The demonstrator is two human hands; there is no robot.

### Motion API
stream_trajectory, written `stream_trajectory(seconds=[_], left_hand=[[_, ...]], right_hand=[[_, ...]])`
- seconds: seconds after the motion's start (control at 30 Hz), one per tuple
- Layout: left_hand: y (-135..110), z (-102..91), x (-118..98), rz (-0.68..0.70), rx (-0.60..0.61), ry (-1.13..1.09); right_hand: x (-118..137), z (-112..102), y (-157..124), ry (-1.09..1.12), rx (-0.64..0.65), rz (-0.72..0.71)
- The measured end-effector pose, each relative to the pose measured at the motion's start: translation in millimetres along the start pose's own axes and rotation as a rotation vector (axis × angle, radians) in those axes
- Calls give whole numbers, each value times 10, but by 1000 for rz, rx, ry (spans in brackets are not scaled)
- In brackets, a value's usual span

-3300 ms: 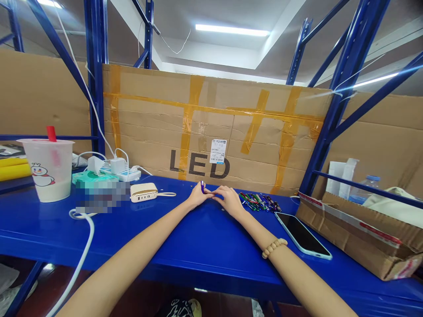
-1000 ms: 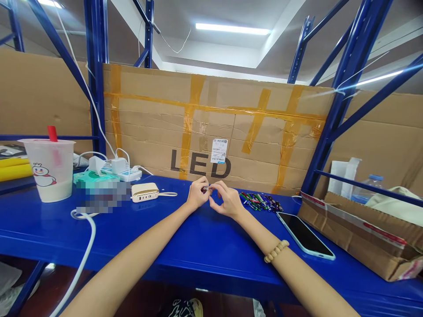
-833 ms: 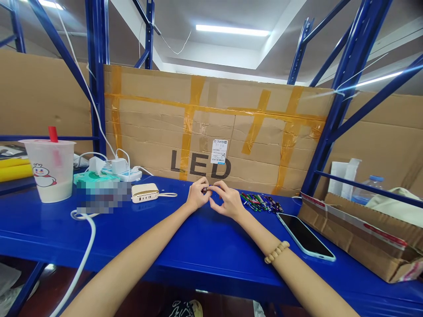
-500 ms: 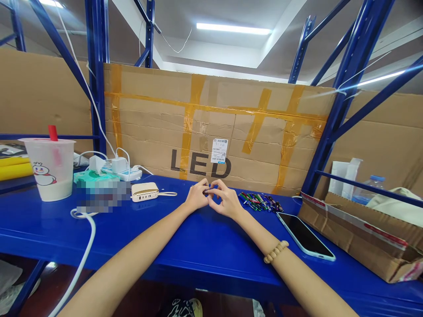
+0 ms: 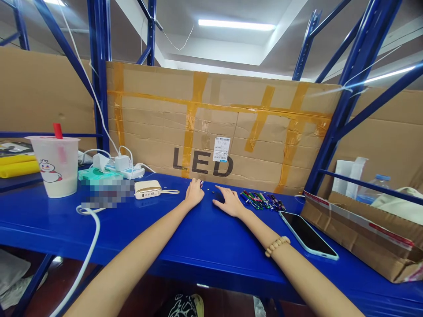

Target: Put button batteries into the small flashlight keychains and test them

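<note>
The head view is showing the bare left hand (image 5: 194,192) curling its fingers around a small, shiny, dark-and-white piece (image 5: 201,184), mostly hidden in the grip, to the left of a heap of slim, shiny, multicoloured pieces (image 5: 262,200) lying on the glossy blue metal surface (image 5: 185,240). The right hand (image 5: 229,202) is spreading just left of the heap, thumb apart from its fingers; whether it is touching the surface, I cannot tell. Half a second earlier the hands were meeting over the held piece; now they are standing apart. The black-screened phone in a pale blue case (image 5: 309,234) is still lying to the heap's right, nearer the wearer.
</note>
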State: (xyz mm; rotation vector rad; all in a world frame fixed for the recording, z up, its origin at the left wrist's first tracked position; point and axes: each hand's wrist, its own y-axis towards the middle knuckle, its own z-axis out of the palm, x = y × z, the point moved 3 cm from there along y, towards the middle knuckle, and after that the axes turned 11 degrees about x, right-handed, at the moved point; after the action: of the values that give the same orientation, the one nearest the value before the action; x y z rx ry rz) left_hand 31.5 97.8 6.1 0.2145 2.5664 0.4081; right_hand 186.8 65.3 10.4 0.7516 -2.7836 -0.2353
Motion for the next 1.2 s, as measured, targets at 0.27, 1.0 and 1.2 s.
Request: stream_trajectory(seconds=[0.27,1.0,1.2], left_hand=[[-16,39,-55,86,65,52],[-74,105,-254,503,128,179],[-88,96,-275,518,157,223]], right_hand=[[12,97,97,11,100,-98],[-130,-8,65,136,-129,-49],[-106,-44,42,92,-115,3]])
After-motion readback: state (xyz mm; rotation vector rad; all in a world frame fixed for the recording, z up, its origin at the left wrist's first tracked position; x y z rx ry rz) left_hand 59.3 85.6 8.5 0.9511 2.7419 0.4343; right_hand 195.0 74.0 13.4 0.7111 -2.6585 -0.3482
